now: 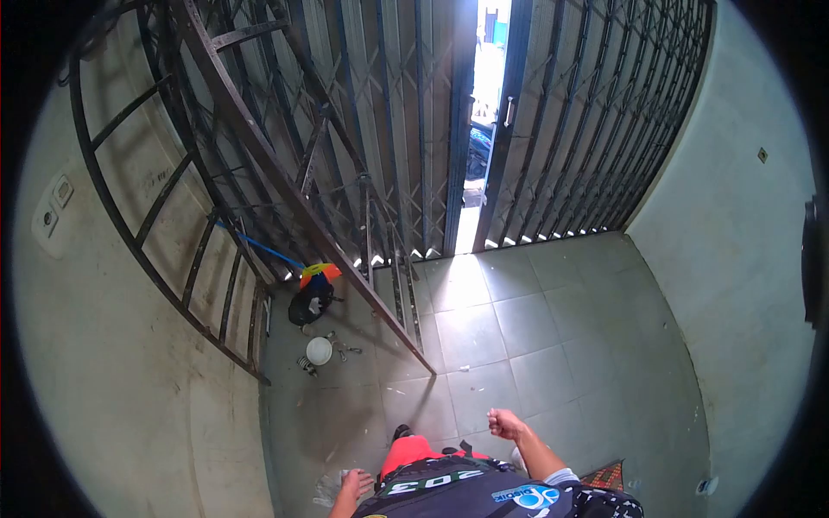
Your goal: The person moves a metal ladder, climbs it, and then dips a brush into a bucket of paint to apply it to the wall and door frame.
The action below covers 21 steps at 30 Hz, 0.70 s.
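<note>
My left hand (357, 483) is low in the view, left of my red-clad leg, with its fingers curled beside a crumpled clear plastic piece (328, 489). Whether it grips the plastic is hard to make out. Out over the floor tiles, right of my knees, my right hand (504, 424) is closed, with something small and pale at its fingertips. Its forearm comes out of a patterned sleeve.
Metal ladders (298, 203) lean at the left before a folding gate (570, 129) with a bright gap. A white container (319, 350), black bag (311, 302) and blue-handled broom (321, 274) are on the left floor. A woven mat (604, 476) lies lower right.
</note>
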Each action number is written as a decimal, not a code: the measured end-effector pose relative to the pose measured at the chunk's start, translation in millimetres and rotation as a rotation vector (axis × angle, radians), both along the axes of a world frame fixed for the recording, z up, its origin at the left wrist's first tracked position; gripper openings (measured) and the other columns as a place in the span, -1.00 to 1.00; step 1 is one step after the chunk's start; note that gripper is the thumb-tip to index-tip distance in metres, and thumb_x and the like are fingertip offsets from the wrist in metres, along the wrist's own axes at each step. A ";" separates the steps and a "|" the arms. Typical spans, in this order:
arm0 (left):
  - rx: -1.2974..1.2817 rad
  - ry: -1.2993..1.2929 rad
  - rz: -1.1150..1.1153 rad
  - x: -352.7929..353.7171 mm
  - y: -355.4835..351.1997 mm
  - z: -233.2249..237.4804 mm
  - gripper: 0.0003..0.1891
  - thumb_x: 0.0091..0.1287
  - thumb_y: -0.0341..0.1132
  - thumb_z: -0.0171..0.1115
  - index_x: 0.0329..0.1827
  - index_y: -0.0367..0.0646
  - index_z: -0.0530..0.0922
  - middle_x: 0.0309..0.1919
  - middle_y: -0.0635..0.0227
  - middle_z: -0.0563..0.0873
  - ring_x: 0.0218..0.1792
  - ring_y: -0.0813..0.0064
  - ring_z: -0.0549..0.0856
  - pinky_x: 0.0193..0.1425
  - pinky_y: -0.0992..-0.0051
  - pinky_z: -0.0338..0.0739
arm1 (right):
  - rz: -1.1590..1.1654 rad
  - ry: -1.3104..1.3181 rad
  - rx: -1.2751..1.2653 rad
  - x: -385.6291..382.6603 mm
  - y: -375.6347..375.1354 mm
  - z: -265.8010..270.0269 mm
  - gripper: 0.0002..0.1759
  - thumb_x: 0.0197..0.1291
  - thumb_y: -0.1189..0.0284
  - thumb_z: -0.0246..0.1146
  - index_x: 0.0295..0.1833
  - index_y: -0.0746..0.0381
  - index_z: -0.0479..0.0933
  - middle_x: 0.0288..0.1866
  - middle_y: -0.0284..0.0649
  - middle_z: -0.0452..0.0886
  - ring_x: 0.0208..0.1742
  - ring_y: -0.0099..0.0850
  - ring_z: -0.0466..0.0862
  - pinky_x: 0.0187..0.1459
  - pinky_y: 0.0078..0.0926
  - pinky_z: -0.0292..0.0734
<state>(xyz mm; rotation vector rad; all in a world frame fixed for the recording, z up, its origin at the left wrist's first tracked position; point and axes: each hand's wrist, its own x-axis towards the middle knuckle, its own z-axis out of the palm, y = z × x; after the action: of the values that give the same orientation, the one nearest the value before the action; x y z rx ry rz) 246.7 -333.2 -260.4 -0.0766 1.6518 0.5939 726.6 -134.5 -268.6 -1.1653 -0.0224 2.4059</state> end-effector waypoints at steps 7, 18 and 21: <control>0.059 0.026 -0.021 -48.5 15.4 1.4 -0.54 0.46 -0.15 -0.03 0.33 -0.22 0.37 0.25 0.02 0.64 0.12 0.04 0.72 0.23 -0.03 0.55 | 0.151 -0.713 0.449 -82.6 58.2 92.0 -0.79 0.40 0.27 0.17 -0.26 0.15 0.51 -0.56 -0.44 0.41 -0.63 -0.62 0.30 -0.66 -0.57 0.14; 0.023 0.067 -0.041 -125.0 29.2 29.3 -0.49 0.47 -0.21 -0.07 0.40 -0.32 0.31 0.24 -0.09 0.60 0.14 -0.06 0.69 0.31 -0.04 0.52 | -0.036 -1.357 1.087 -133.8 113.8 121.2 -0.78 0.33 0.39 0.16 -0.26 0.32 0.60 -0.44 0.05 0.64 -0.36 -0.11 0.68 -0.27 -0.19 0.53; 0.016 0.100 -0.092 -137.9 29.1 36.6 -0.48 0.48 -0.22 -0.09 0.42 -0.35 0.30 0.24 -0.12 0.60 0.16 -0.09 0.68 0.33 -0.04 0.51 | -0.274 -1.421 1.168 -119.7 160.9 165.8 -0.79 0.35 0.42 0.15 -0.28 0.32 0.57 -0.41 0.07 0.64 -0.33 -0.01 0.70 -0.29 -0.15 0.52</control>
<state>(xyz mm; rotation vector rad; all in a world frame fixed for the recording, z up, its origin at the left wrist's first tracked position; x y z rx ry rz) 108.8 -304.1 -223.8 0.0412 1.7374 0.5479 606.9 26.3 -102.8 -1.6657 -1.3291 0.5742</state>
